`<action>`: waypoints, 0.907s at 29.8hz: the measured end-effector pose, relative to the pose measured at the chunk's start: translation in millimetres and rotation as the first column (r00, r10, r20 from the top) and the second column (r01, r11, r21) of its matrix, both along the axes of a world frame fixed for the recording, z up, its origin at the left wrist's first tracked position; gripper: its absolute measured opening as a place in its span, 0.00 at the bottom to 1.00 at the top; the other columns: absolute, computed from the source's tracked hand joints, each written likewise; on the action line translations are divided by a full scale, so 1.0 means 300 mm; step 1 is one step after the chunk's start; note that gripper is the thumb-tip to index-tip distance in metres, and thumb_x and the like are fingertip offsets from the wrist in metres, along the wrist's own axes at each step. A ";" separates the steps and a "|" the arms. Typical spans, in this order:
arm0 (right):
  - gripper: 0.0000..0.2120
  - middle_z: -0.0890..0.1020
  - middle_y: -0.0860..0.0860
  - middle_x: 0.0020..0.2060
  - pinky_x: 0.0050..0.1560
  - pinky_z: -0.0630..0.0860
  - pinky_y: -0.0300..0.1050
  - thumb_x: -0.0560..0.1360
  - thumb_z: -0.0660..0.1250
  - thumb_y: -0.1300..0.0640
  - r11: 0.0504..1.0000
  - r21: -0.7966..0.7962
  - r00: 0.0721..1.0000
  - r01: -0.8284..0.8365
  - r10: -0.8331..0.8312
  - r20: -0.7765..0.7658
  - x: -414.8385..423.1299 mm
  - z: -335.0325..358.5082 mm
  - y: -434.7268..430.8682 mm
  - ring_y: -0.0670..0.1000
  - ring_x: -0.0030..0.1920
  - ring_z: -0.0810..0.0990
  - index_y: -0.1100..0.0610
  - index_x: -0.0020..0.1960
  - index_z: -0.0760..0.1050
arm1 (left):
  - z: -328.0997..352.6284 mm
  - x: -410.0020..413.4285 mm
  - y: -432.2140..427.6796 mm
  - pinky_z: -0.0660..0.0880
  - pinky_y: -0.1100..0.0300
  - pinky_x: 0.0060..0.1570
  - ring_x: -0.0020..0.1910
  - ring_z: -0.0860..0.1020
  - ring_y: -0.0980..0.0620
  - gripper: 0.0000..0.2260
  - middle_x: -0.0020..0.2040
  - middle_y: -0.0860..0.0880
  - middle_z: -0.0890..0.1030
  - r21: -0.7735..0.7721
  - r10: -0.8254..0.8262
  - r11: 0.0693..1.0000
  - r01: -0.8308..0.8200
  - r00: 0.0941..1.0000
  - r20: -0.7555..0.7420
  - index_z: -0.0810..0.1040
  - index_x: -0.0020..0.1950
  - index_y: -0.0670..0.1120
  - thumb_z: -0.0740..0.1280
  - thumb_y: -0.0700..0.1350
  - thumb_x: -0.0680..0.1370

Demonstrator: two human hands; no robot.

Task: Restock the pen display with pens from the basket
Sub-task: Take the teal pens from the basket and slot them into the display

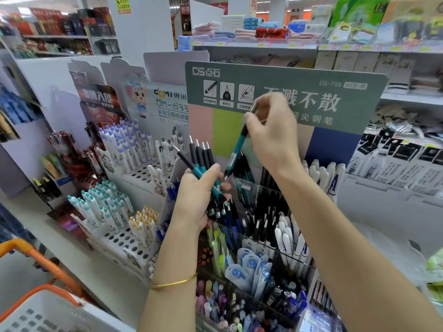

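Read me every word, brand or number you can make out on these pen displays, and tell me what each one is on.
"DS点石": green header board, top left.
"DS-758": same board, top right.
"不溅不散": same board, partly behind the right hand.
"DOMI 東米", "DM-633" (cut off): white rabbit card.
Unreadable: icon captions, shelf price tags, yellow pillar sign.

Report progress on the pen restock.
Done: matching teal-and-black pens already stand in the display. In hand: the left hand grips a bunch of pens; the right hand pinches one pen, tip down above the display. Left: that bunch; the basket is mostly out of frame.
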State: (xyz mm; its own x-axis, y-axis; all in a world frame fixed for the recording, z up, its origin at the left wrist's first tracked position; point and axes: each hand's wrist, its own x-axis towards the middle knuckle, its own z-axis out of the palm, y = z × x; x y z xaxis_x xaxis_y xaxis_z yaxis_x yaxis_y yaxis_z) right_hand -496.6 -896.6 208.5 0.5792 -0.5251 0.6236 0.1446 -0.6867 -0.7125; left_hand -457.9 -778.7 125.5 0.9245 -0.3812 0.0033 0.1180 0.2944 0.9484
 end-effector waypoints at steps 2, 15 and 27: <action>0.07 0.72 0.43 0.38 0.46 0.73 0.44 0.78 0.64 0.60 0.994 -0.041 0.988 0.104 -0.098 0.121 -0.009 0.008 -0.012 0.47 0.40 0.73 0.58 0.54 0.70 | -0.005 0.008 0.002 0.76 0.61 0.26 0.28 0.77 0.54 0.09 0.40 0.42 0.76 0.015 0.058 0.998 -0.057 0.998 -0.039 0.73 0.58 0.34 0.64 0.39 0.81; 0.07 0.82 0.51 0.42 0.52 0.63 0.50 0.73 0.67 0.61 0.647 -0.753 0.775 0.117 -0.534 -0.338 0.028 -0.100 0.006 0.57 0.54 0.72 0.52 0.39 0.73 | 0.024 -0.019 -0.008 0.77 0.60 0.28 0.30 0.78 0.54 0.12 0.37 0.43 0.77 -0.018 -0.015 1.000 0.015 1.000 0.003 0.71 0.61 0.28 0.63 0.35 0.80; 0.09 0.82 0.48 0.46 0.57 0.71 0.52 0.77 0.64 0.52 0.944 -0.320 0.934 -0.085 -0.037 -0.357 -0.005 -0.055 0.009 0.54 0.54 0.75 0.54 0.54 0.77 | 0.034 -0.044 -0.015 0.79 0.57 0.33 0.33 0.80 0.51 0.10 0.39 0.45 0.80 -0.057 -0.171 0.983 0.177 0.981 0.093 0.72 0.61 0.36 0.61 0.37 0.81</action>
